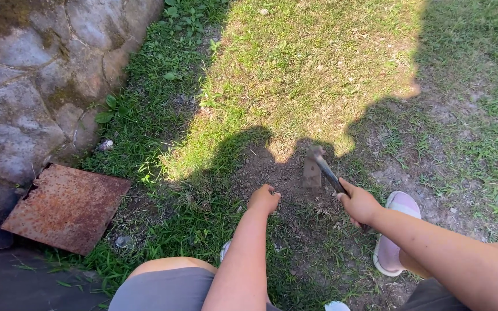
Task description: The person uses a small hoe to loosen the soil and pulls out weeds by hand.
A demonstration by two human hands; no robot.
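My right hand (358,203) grips the dark handle of a small hand hoe (313,168), whose rusty flat blade rests on a patch of bare soil (278,173) in the grass. My left hand (264,199) is down at the ground just left of the blade, fingers curled, pinching at the grass or soil; what it holds is too small to tell. I am crouched, with my knees at the bottom of the view and a pink slipper (392,230) on my right foot beside the right hand.
A rusty metal plate (67,207) lies on the ground at the left, against a stone wall (30,75). Dark pavement (12,282) is at the lower left. Sunlit grass (312,63) stretches ahead, shaded grass to the right.
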